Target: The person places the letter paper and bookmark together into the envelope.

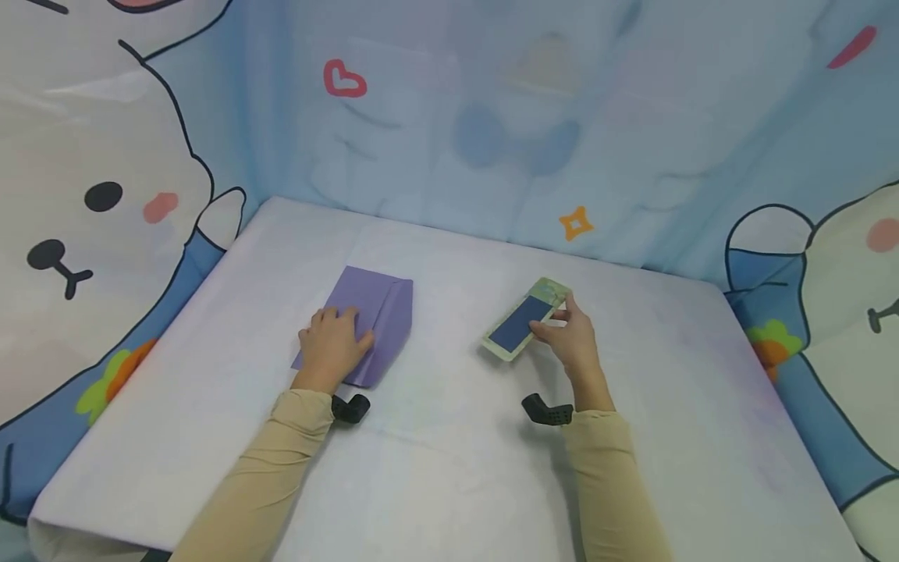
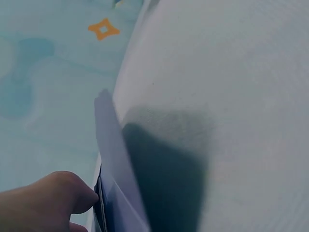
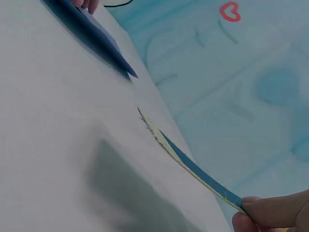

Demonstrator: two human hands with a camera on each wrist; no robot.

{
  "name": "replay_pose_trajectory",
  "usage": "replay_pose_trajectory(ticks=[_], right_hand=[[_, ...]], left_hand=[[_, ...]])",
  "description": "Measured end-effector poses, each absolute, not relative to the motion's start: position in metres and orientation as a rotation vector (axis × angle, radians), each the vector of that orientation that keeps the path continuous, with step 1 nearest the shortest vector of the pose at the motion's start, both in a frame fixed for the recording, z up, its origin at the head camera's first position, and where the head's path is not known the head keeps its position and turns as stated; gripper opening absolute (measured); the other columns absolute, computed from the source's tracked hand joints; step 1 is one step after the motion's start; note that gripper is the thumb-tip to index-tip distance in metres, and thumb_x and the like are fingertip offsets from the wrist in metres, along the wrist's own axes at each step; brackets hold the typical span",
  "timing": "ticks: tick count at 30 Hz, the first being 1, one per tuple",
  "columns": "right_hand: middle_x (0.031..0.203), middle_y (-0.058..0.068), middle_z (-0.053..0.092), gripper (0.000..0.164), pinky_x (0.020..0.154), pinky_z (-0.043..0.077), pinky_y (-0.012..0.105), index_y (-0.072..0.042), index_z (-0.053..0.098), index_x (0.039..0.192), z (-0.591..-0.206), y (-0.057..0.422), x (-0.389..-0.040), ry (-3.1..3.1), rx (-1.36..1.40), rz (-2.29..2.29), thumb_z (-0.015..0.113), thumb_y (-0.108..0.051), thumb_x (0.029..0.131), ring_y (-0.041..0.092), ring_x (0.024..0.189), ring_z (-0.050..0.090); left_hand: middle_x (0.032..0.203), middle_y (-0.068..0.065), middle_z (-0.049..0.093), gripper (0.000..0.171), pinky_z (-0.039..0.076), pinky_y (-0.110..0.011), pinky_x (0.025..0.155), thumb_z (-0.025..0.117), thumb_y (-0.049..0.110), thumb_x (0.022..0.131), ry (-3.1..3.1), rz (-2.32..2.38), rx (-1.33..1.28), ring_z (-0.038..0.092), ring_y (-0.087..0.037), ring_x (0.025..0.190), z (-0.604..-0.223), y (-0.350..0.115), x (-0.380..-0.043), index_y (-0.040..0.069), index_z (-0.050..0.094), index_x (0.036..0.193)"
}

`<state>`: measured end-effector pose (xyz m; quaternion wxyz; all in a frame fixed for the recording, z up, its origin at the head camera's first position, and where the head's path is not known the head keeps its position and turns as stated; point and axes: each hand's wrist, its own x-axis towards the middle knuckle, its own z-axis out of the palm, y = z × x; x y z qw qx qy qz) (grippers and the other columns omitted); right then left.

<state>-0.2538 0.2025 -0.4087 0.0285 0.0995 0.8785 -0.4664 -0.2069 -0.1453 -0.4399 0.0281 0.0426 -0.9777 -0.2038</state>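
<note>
On the left of the table, my left hand [image 1: 332, 350] grips a folded purple paper [image 1: 379, 312], its fingers bent on top and the thumb out to the right. The left wrist view shows the thumb [image 2: 65, 195] against the edge of the purple paper [image 2: 113, 150], which casts a shadow. Above the table on the right, my right hand [image 1: 572, 336] pinches a thin green card [image 1: 548, 290] with a dark blue panel by its right edge. Seen edge-on in the right wrist view, the card [image 3: 186, 166] bends slightly between thumb and finger.
A white cloth covers the table [image 1: 435, 468]. Behind it hangs a light-blue curtain [image 1: 421, 156] with cartoon prints, and printed bears show at both sides. A black wrist camera [image 1: 351, 408] sits by each cuff.
</note>
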Motion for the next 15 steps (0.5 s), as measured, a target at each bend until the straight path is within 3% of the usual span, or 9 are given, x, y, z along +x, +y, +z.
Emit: replay_pose_trajectory(ticks=[6,15], right_hand=[[0.136,0.015,0.048,0.095,0.085,0.052,0.036,-0.014,0.002,0.153,-0.412,0.158,-0.258,2.79,0.331,-1.54,0.069,-0.011,0.086,0.028,0.101,0.067],[0.127,0.014,0.055,0.093,0.075,0.055,0.037,-0.011,0.006,0.153,-0.428,0.095,-0.252,2.908,0.216,-1.738,0.069,-0.011,0.085,0.026,0.088,0.071]], left_hand=[[0.133,-0.024,0.05,0.053,0.036,-0.066,0.093,0.055,0.039,0.09,-2.981,-0.663,0.158,0.04,-0.045,0.129,-0.441,-0.141,-0.204,0.007,0.054,0.132],[0.128,-0.024,0.054,0.049,0.039,-0.066,0.09,0.056,0.038,0.089,-2.946,-0.637,0.171,0.045,-0.045,0.124,-0.441,-0.136,-0.202,0.006,0.058,0.126]])
